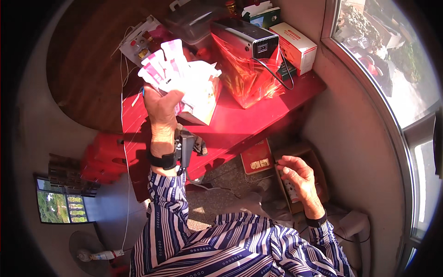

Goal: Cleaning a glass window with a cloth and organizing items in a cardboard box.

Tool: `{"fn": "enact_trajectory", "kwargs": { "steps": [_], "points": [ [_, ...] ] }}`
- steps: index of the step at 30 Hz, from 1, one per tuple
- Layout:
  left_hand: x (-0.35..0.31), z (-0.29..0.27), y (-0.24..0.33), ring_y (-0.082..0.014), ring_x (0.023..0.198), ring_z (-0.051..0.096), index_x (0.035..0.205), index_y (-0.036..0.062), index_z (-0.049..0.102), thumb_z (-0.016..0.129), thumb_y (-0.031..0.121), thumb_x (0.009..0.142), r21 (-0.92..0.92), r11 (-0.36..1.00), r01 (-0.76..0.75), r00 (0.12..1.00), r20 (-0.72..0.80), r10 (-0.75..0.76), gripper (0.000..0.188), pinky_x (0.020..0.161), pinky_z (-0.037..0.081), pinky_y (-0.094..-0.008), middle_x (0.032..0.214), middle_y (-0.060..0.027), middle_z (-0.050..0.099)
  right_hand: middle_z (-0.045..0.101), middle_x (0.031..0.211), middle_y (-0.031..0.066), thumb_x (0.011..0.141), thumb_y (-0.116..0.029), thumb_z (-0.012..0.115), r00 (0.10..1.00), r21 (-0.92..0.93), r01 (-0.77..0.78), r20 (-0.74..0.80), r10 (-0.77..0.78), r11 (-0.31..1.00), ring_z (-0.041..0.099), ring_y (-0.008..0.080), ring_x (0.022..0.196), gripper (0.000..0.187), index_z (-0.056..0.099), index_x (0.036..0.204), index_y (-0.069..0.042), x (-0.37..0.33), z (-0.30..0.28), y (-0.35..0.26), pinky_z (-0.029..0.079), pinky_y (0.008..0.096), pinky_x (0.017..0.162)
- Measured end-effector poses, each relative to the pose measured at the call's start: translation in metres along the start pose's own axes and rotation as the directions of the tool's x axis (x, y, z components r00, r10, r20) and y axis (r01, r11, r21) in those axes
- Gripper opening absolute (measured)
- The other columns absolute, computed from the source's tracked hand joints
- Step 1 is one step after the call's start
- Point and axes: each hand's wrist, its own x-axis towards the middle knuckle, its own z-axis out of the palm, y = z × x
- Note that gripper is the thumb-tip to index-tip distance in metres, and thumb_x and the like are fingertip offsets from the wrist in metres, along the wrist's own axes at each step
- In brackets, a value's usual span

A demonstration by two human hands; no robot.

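Note:
My left hand [161,107] is closed around several white and pink packets [162,64], which fan out above its fingers in bright sunlight. Just beside it on the red table [221,127] stands a white carton [201,105], its top washed out by glare. My right hand [301,181] hangs lower, off the table's edge, with nothing visible in it and a gap between thumb and fingers. Beneath that hand is an open brown cardboard box [318,173] with a white, printed cylindrical thing [291,191] inside.
A red plastic bag [242,76] with a black-and-silver device [249,39] and its cable stands behind the carton. Farther right are a white and red box [295,46] and the window [392,60]. A red box [256,157] lies below the table edge.

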Motion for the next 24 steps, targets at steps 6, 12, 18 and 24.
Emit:
{"fn": "enact_trajectory", "kwargs": {
  "steps": [6, 12, 18, 24],
  "points": [
    [0.066, -0.032, -0.082, -0.0162, 0.091, 0.055, 0.109, -0.0021, 0.048, 0.064, 0.003, 0.071, 0.548, 0.822, -0.153, 0.945, -0.161, 0.284, 0.041, 0.080, 0.046, -0.0286, 0.102, -0.0085, 0.055, 0.062, 0.101, 0.0083, 0.082, -0.015, 0.061, 0.993, -0.038, -0.102, -0.066, 0.099, 0.994, 0.060, 0.0160, 0.092, 0.032, 0.053, 0.110, -0.003, -0.017, -0.013, 0.021, 0.048, 0.0250, 0.071],
    [0.049, -0.039, -0.076, -0.0165, 0.091, 0.055, 0.112, -0.0031, 0.048, 0.062, 0.003, 0.073, 0.500, 0.859, 0.112, 0.993, -0.097, -0.073, 0.042, 0.081, 0.046, -0.0287, 0.105, -0.0097, 0.055, 0.064, 0.093, 0.0057, 0.083, -0.016, 0.059, 0.961, -0.028, -0.171, -0.224, 0.160, 0.985, 0.061, 0.0086, 0.078, 0.026, 0.055, 0.105, -0.004, -0.041, -0.030, 0.036, 0.047, 0.0187, 0.059],
    [-0.002, -0.001, -0.007, -0.0146, 0.084, 0.058, 0.113, -0.0046, 0.051, 0.060, 0.002, 0.076, 0.505, 0.859, -0.081, 0.966, -0.172, 0.192, 0.039, 0.071, 0.047, -0.0228, 0.102, -0.0129, 0.058, 0.062, 0.093, 0.0076, 0.083, -0.017, 0.058, 0.899, 0.099, -0.195, -0.381, 0.218, 0.976, 0.062, 0.0134, 0.081, 0.028, 0.054, 0.105, -0.002, -0.041, -0.055, 0.069, 0.048, 0.0224, 0.062],
    [-0.118, 0.121, -0.082, -0.0152, 0.076, 0.061, 0.105, -0.0032, 0.054, 0.058, 0.003, 0.081, 0.192, 0.921, 0.338, 0.857, 0.342, -0.385, 0.024, 0.063, 0.048, -0.0225, 0.089, -0.0112, 0.062, 0.059, 0.092, 0.0127, 0.082, -0.014, 0.054, 0.589, 0.617, -0.132, -0.581, 0.562, 0.776, 0.063, 0.0281, 0.078, 0.028, 0.049, 0.107, -0.004, -0.029, -0.134, 0.216, 0.051, 0.0350, 0.055]
  ]
}}
